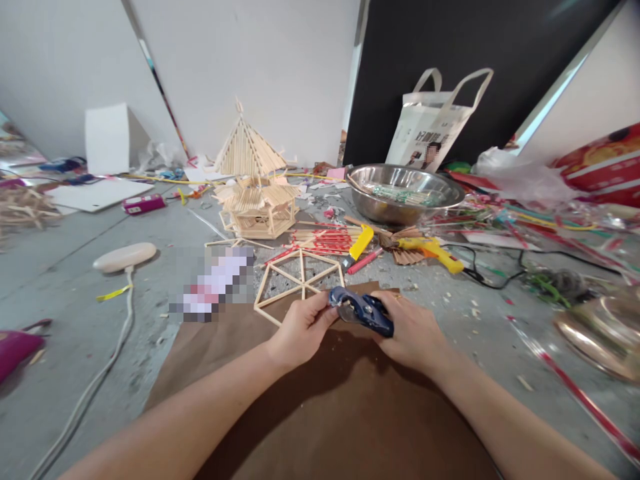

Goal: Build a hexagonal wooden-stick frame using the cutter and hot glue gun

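My right hand (pixel 413 327) is closed around the handles of dark blue hand cutters (pixel 367 312), whose jaws point left. Pinched together at those jaws are the fingers of my left hand (pixel 307 330); whatever they hold is too small to make out. Just beyond the left hand lies a flat wooden-stick frame (pixel 301 283) with several spokes meeting in the middle. Red-tipped sticks (pixel 320 241) are spread behind it. A yellow-handled snap-off knife (pixel 359 247) and a red pen-like tube (pixel 365 261) lie beyond the cutters.
Brown paper (pixel 320 413) covers the floor below my arms. Behind stands a stick-built pavilion model (pixel 255 180). A steel bowl (pixel 405 193) and a yellow glue gun (pixel 433 252) are to the right. A white corded device (pixel 125 257) lies left. A white bag (pixel 427 127) leans at the back.
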Available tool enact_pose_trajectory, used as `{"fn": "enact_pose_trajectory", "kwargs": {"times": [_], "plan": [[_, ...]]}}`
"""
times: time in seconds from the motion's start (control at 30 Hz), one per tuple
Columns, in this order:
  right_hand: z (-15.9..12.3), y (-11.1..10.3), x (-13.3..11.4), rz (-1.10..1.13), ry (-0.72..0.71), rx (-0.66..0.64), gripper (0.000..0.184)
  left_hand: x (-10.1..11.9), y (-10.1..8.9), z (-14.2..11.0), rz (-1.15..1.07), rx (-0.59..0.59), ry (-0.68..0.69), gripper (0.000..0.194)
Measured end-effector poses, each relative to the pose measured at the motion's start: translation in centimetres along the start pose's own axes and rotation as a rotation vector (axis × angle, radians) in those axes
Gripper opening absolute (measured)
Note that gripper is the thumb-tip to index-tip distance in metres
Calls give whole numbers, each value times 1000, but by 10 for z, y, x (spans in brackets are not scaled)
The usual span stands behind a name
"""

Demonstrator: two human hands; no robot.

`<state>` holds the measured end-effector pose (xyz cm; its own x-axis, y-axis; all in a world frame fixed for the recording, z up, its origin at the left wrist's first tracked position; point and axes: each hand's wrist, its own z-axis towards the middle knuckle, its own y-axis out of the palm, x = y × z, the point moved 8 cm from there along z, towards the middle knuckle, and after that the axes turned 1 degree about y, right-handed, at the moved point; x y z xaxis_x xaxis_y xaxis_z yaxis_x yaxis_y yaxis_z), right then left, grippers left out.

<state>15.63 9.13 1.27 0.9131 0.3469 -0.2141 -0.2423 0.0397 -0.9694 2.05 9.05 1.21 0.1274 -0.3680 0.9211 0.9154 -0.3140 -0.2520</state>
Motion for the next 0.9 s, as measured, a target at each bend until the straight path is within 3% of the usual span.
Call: {"fn": "enact_pose_trajectory", "kwargs": {"times": [0.9], "plan": [[-1, 1, -1, 7, 3, -29, 40, -1, 1, -2, -58, -15, 9, 22]]}}
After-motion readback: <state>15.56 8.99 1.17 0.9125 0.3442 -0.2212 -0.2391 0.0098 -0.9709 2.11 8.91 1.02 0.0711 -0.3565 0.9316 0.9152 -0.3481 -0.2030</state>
